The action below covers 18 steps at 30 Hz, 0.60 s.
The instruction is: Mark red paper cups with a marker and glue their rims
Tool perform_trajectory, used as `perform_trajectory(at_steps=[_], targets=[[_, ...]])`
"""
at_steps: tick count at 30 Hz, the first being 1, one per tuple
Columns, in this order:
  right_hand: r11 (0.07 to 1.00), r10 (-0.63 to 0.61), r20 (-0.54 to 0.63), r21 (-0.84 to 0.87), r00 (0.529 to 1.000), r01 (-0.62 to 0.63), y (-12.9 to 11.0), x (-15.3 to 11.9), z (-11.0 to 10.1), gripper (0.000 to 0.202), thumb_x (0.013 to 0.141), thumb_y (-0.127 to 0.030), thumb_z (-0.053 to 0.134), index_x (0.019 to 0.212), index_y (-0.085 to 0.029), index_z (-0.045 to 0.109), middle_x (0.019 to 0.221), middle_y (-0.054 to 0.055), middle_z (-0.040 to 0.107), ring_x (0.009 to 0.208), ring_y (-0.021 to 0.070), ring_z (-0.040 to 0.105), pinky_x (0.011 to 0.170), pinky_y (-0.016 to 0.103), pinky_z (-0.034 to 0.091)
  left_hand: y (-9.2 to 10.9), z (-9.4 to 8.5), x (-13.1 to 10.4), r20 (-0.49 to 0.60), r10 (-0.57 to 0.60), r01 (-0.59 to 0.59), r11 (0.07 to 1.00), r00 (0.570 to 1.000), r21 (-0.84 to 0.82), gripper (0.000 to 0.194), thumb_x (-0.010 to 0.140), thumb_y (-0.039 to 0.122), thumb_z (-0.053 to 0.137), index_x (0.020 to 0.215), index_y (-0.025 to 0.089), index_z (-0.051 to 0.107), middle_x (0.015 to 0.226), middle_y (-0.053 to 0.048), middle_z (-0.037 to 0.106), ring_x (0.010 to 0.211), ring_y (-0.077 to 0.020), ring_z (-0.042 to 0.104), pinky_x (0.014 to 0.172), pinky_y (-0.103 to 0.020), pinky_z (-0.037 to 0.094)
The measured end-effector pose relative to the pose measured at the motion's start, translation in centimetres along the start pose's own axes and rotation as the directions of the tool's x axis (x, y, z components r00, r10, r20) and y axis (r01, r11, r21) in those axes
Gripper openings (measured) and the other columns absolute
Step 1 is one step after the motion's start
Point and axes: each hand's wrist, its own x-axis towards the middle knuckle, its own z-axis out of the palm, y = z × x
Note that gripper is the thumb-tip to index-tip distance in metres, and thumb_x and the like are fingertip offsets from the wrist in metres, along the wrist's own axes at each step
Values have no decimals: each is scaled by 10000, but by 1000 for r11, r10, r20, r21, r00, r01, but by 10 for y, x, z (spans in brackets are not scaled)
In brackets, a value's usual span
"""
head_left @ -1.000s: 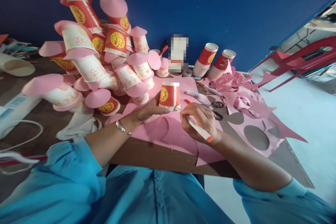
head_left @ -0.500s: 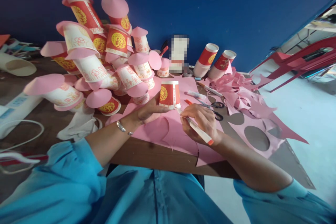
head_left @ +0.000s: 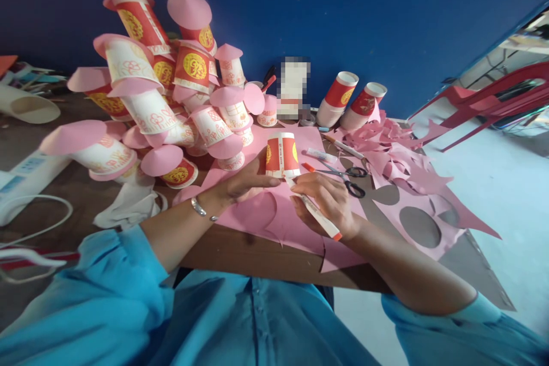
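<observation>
My left hand (head_left: 246, 182) holds a red and white paper cup (head_left: 282, 154) upside down, its wide rim low, above the pink paper (head_left: 257, 211). In my right hand (head_left: 323, 200) is a white marker (head_left: 319, 216) with an orange end; its tip meets the cup's lower white band. Black-handled scissors (head_left: 355, 181) lie just beyond my right hand, near a capped marker (head_left: 321, 155) and an orange cap (head_left: 307, 167). Fine marks on the band are too small to make out.
Many cups with pink cone tops (head_left: 156, 111) are piled at the left. Two cup stacks (head_left: 338, 97) stand at the back. Pink scraps (head_left: 386, 137) cover the right side; a red chair (head_left: 493, 91) is beyond. White cloth (head_left: 128, 206) lies front left.
The cup has turned and shifted slightly right, so its white stripe now faces me and another yellow emblem shows at its right edge. The marker and my right hand have moved slightly left.
</observation>
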Motion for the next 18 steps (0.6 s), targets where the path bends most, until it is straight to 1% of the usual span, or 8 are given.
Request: perform_trajectory(at_steps=[2, 4, 7, 11, 14, 18], targets=[[1000, 7, 11, 15, 1000, -7, -1, -1, 1, 204, 1011, -122, 658, 1193, -212, 638, 887, 50, 791, 795, 212, 796, 702, 327, 671, 0, -1, -1, -29, -21, 22, 999, 999, 33, 840, 746, 300, 988, 1504, 305, 625, 1422, -118, 744, 1424, -394, 649, 1153, -513, 527], [999, 9, 17, 31, 1000, -10, -1, -1, 1, 219, 1001, -120, 665, 1199, -212, 642, 892, 44, 795, 783, 208, 796, 698, 322, 668, 0, -1, -2, -46, -22, 24, 999, 999, 44, 819, 751, 301, 987, 1490, 299, 632, 1419, -122, 745, 1419, -399, 650, 1170, -526, 509], [999, 6, 11, 33, 1000, -7, -1, -1, -1, 187, 1002, -115, 657, 1165, -207, 644, 851, 28, 783, 758, 194, 791, 682, 301, 652, -1, -1, -2, -55, -18, 21, 999, 998, 37, 815, 754, 287, 987, 1484, 297, 626, 1334, -106, 774, 1359, -382, 684, 1184, -535, 490], [999, 32, 13, 23, 999, -32, -1, 0, -3, 172, 1003, -108, 631, 1127, -228, 636, 815, 0, 768, 713, 173, 772, 626, 279, 608, -3, -3, -2, -69, -17, 19, 1000, 997, 22, 821, 737, 268, 1001, 1463, 299, 619, 1199, -66, 784, 1272, -334, 711, 1156, -498, 500], [998, 51, 31, 20, 998, -51, 0, 0, -3, 195, 984, -94, 629, 1119, -235, 630, 815, -7, 765, 685, 167, 753, 623, 283, 596, -5, -5, -2, -65, -9, 11, 1000, 998, 26, 816, 733, 269, 1003, 1452, 306, 619, 1191, -61, 777, 1244, -319, 713, 1120, -476, 514], [998, 53, 35, 13, 998, -54, 0, 0, -3, 216, 971, -78, 617, 1113, -240, 620, 809, -13, 757, 675, 164, 743, 621, 283, 591, -6, -6, -1, -52, -1, 3, 999, 999, 36, 763, 753, 262, 991, 1427, 300, 635, 1172, -61, 768, 1247, -321, 706, 1112, -477, 516]])
